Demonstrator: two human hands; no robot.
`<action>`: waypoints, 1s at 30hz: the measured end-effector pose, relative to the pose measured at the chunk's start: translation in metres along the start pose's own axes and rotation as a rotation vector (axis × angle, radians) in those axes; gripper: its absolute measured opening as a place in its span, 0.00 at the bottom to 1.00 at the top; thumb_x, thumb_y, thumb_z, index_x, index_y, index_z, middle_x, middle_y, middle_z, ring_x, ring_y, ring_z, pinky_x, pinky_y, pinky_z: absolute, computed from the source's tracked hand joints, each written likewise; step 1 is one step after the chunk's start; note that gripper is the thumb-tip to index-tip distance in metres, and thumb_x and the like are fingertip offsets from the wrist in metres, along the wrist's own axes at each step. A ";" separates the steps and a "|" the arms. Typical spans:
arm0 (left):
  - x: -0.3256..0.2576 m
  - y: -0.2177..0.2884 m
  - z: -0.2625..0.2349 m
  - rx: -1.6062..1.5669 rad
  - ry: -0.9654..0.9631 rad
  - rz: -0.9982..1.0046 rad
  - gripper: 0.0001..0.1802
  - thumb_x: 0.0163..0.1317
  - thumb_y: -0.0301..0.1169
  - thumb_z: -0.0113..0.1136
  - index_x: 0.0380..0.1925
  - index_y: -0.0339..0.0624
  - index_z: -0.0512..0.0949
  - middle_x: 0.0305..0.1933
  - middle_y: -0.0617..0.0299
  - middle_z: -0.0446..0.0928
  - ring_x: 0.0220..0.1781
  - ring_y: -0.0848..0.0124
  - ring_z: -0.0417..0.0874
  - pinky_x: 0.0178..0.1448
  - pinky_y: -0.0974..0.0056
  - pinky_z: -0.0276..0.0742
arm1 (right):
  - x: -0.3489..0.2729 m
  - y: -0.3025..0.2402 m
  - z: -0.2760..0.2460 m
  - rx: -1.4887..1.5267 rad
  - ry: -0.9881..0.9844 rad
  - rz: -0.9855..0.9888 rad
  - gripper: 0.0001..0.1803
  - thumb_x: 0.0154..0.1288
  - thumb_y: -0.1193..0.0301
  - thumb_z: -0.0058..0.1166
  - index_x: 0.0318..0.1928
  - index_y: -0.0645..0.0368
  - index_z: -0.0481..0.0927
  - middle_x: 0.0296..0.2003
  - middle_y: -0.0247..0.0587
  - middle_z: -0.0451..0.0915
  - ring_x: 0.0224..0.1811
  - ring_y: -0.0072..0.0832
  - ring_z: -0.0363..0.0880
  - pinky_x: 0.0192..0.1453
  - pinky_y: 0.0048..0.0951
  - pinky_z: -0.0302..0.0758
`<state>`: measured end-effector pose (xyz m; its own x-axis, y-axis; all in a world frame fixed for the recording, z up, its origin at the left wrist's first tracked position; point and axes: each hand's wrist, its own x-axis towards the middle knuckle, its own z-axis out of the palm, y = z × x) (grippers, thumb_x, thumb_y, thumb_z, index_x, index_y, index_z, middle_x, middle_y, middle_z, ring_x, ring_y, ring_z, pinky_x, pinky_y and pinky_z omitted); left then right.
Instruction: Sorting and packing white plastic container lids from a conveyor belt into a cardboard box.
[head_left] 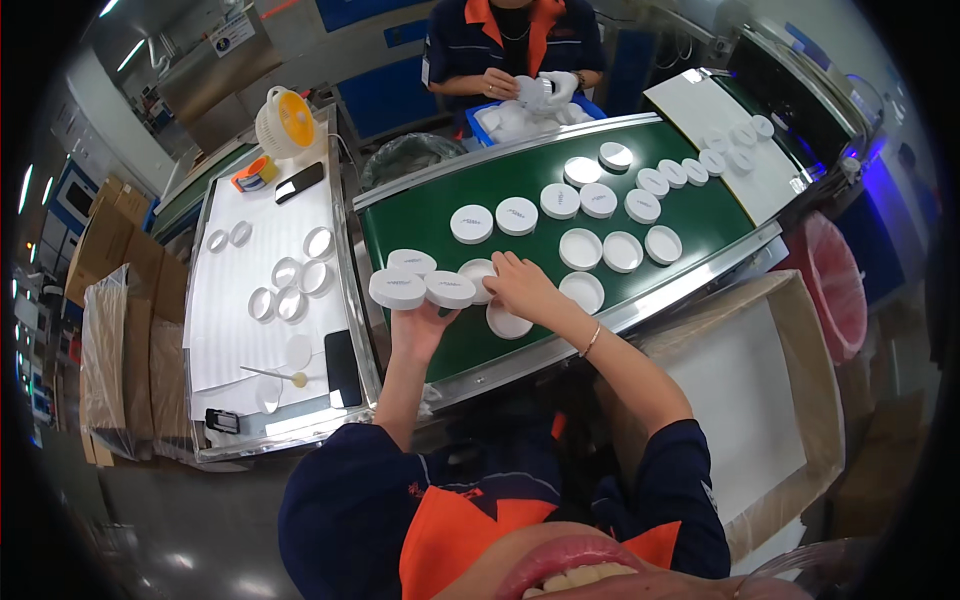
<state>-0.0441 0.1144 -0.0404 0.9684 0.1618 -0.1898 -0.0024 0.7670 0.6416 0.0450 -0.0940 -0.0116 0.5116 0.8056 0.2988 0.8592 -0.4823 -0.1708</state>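
Note:
My left hand (420,328) is at the near left corner of the green belt (410,218), closed from below around several white round lids. One printed lid (397,289) is at the left of this cluster, another (450,290) at its right, and a third (411,262) shows behind them. My right hand (524,288) reaches in from the right, its fingers bent over the edge of a white lid (476,274) beside the cluster. The thumb is partly hidden. Just below that hand, an open-side-up lid (508,321) lies on the belt.
More lids (581,249) spread across the belt, some printed side up. A side table (215,330) at left bears clear rings (290,303), phones (342,368) and a fan (285,122). Across the belt, a co-worker handles pieces over a blue bin (487,133). A carton (815,400) stands at right.

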 end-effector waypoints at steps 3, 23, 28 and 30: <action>-0.004 0.000 0.000 0.023 -0.005 0.046 0.27 0.67 0.52 0.45 0.62 0.55 0.63 0.65 0.61 0.66 0.70 0.61 0.63 0.65 0.38 0.61 | -0.013 0.007 0.000 -0.004 0.071 0.002 0.11 0.47 0.72 0.63 0.34 0.56 0.78 0.41 0.44 0.70 0.47 0.38 0.70 0.42 0.37 0.70; -0.001 -0.018 0.058 0.020 -0.134 0.085 0.27 0.66 0.46 0.51 0.63 0.53 0.63 0.66 0.64 0.66 0.69 0.62 0.65 0.67 0.44 0.63 | -0.064 -0.016 -0.015 0.011 0.000 0.523 0.24 0.48 0.79 0.55 0.49 0.56 0.72 0.32 0.47 0.75 0.35 0.44 0.79 0.33 0.43 0.73; 0.004 -0.015 0.075 -0.089 -0.224 0.013 0.28 0.64 0.42 0.55 0.63 0.51 0.63 0.66 0.63 0.66 0.69 0.63 0.65 0.69 0.47 0.61 | -0.068 -0.011 -0.025 0.149 0.188 0.480 0.18 0.51 0.78 0.54 0.45 0.56 0.73 0.31 0.45 0.75 0.34 0.43 0.79 0.34 0.44 0.74; -0.001 -0.012 0.087 -0.126 -0.268 0.139 0.27 0.64 0.43 0.54 0.62 0.48 0.66 0.67 0.62 0.65 0.69 0.62 0.64 0.71 0.47 0.58 | -0.073 -0.007 -0.045 0.241 0.255 0.487 0.17 0.51 0.78 0.54 0.44 0.57 0.73 0.32 0.46 0.75 0.35 0.45 0.79 0.36 0.45 0.75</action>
<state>-0.0232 0.0510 0.0161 0.9878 0.1140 0.1061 -0.1538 0.8223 0.5478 0.0010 -0.1647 0.0097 0.8547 0.3892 0.3434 0.5189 -0.6594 -0.5441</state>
